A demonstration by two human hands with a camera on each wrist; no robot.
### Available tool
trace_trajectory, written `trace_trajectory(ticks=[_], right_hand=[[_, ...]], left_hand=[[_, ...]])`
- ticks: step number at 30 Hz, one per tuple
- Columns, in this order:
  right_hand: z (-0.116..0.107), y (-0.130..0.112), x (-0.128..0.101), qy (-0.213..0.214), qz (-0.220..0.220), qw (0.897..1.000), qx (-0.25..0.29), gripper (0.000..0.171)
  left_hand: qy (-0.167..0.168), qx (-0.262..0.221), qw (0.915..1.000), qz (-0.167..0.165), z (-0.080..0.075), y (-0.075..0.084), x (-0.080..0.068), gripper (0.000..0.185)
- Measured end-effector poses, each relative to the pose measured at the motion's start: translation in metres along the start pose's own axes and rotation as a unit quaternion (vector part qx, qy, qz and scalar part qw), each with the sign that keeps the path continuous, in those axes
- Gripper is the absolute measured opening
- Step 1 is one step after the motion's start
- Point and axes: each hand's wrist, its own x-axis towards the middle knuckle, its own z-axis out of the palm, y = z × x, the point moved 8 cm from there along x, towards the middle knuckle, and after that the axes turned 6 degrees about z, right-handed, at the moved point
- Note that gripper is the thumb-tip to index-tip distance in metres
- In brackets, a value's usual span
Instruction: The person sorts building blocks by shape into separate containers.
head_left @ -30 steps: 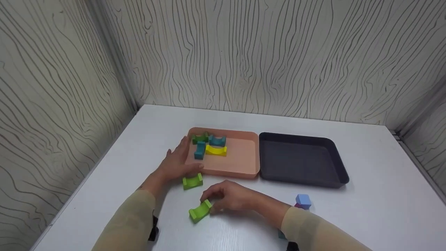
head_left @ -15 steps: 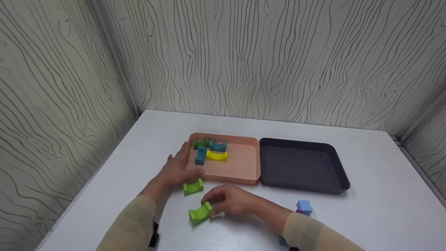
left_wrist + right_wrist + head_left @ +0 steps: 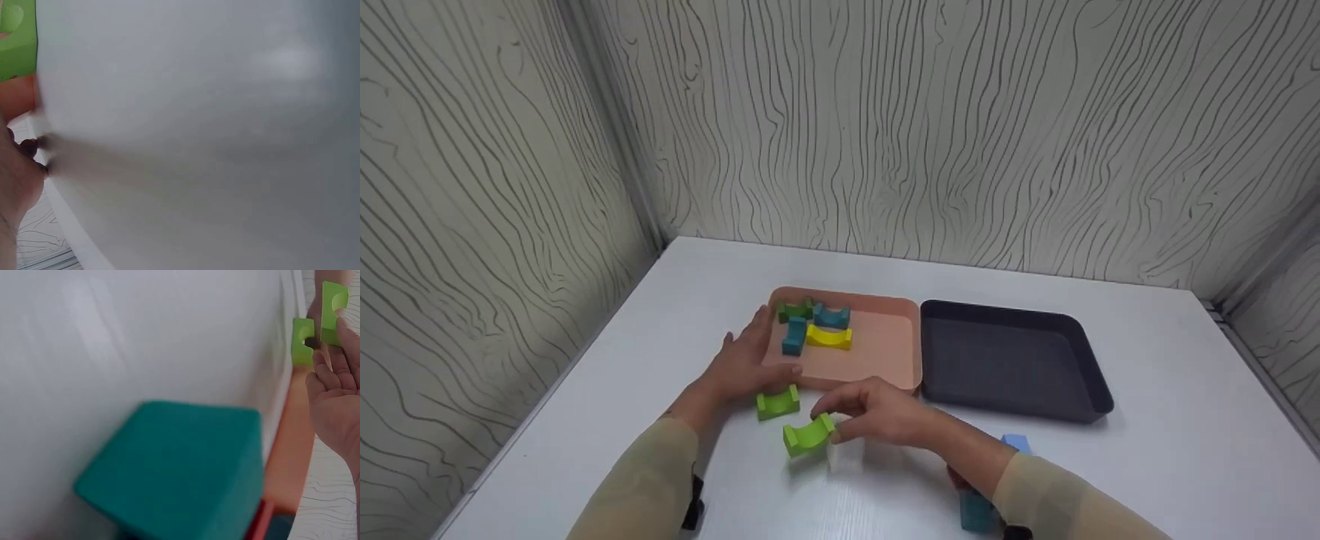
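Observation:
My right hand (image 3: 831, 424) pinches a light green arch block (image 3: 808, 436) by one end and holds it just above the white table, in front of the pink tray (image 3: 879, 346). The right wrist view shows the same block (image 3: 333, 312) at my fingertips. My left hand (image 3: 750, 352) lies flat with straight fingers against the tray's front left corner. A second light green arch block (image 3: 778, 403) sits on the table just in front of its thumb. The tray holds a dark green block (image 3: 795, 309), a teal arch (image 3: 831, 316), a teal block (image 3: 793, 336) and a yellow arch (image 3: 829, 337).
A black tray (image 3: 1006, 361) stands right of the pink one, nothing in it. By my right forearm lie a light blue cube (image 3: 1017, 442) and a teal block (image 3: 976, 511), which looms large as the teal block (image 3: 174, 472) in the right wrist view. Patterned walls close in the table's left and back.
My right hand has lifted the light green arch block off the table and carried it right and toward the pink tray. The left hand has stayed where it was.

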Motion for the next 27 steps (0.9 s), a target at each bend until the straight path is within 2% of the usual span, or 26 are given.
trace_trajectory(ticks=[7,16,24,27], right_hand=[[-0.028,-0.015,-0.002,0.028,-0.014,0.999,0.018,0.035],[-0.063,-0.022,-0.002,0.099,-0.025,0.995,0.005,0.034],[-0.094,-0.026,0.008,0.142,-0.067,0.987,0.045,0.037],[-0.102,-0.025,0.009,0.156,-0.069,0.984,0.058,0.037]], left_hand=[[0.007,-0.008,0.9999,0.006,-0.001,-0.002,0.002,0.127],[0.001,-0.014,0.9999,0.002,0.002,-0.004,0.001,0.133],[0.010,-0.021,0.9996,0.014,0.001,-0.003,0.001,0.127],[0.010,-0.028,0.9995,0.014,0.001,-0.005,0.002,0.125]])
